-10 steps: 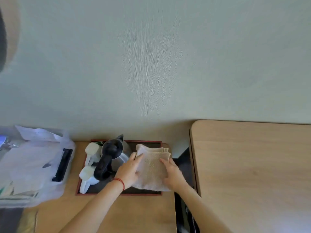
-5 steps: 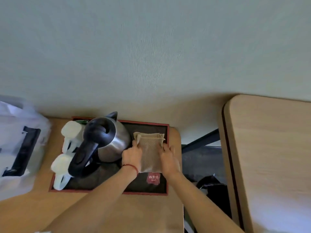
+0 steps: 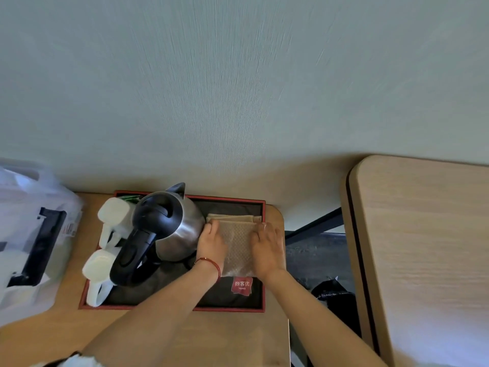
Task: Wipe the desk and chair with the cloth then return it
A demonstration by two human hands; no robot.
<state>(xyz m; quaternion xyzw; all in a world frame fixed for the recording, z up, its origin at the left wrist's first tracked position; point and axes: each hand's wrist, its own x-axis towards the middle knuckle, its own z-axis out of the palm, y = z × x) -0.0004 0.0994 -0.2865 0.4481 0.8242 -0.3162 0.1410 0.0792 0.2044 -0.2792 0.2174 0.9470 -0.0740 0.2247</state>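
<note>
A folded beige cloth [image 3: 238, 242] lies flat in the right half of a black tray with a red rim [image 3: 263, 260] on a small wooden table [image 3: 232, 337]. My left hand [image 3: 211, 243] rests palm down on the cloth's left edge, a red string round its wrist. My right hand [image 3: 267, 247] rests palm down on the cloth's right edge. Both hands press the cloth from above with fingers extended. The wooden desk [image 3: 423, 247] stands to the right, across a gap.
A steel kettle with a black handle [image 3: 161, 229] and two white cups [image 3: 112, 221] fill the tray's left half, close to my left hand. A white plastic bag [image 3: 29, 234] lies at the left. A black bag [image 3: 332, 291] sits on the floor in the gap.
The view has come nearer and steadied over the tray. The cloth has been laid down flat in the tray and both hands now lie on top of it.
</note>
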